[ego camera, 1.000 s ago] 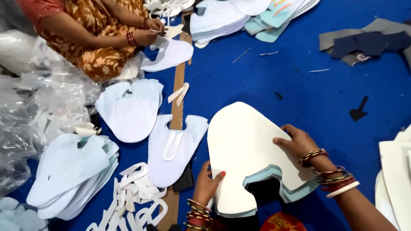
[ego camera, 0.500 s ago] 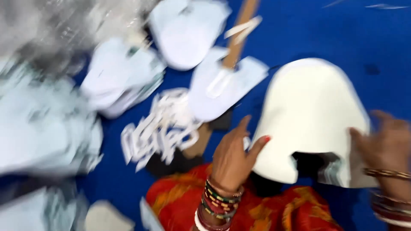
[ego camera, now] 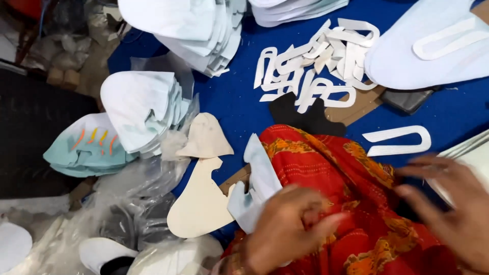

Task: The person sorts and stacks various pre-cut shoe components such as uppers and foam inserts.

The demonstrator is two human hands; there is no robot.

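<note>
Blue felt-like cloth covers the tabletop (ego camera: pixel 239 109), and pale cut shoe pieces lie spread across it. The left hand (ego camera: pixel 285 231) sits low in the view over a lap draped in red and orange patterned fabric (ego camera: pixel 351 183); it is blurred, its fingers curled loosely inward, and whether it grips anything cannot be told. Just to its left, touching or nearly touching the knuckles, stands a light blue-white cut piece (ego camera: pixel 257 183) at the edge of the red fabric. Beside that lies a cream cut piece (ego camera: pixel 201 201), with a smaller beige piece (ego camera: pixel 206 137) above it. The right hand (ego camera: pixel 448 203) hovers at the right edge with fingers spread and empty, near a white U-shaped strip (ego camera: pixel 400 140) lying on the blue cloth. Farther up, a heap of white U-shaped strips (ego camera: pixel 318 61) rests beside a large white upper piece (ego camera: pixel 433 46). To the left sit a stack of white uppers (ego camera: pixel 140 107), a mint stack with orange marks (ego camera: pixel 86 147), and crumpled clear plastic (ego camera: pixel 127 198). A black cut piece (ego camera: pixel 300 117) lies above the red fabric.
</note>
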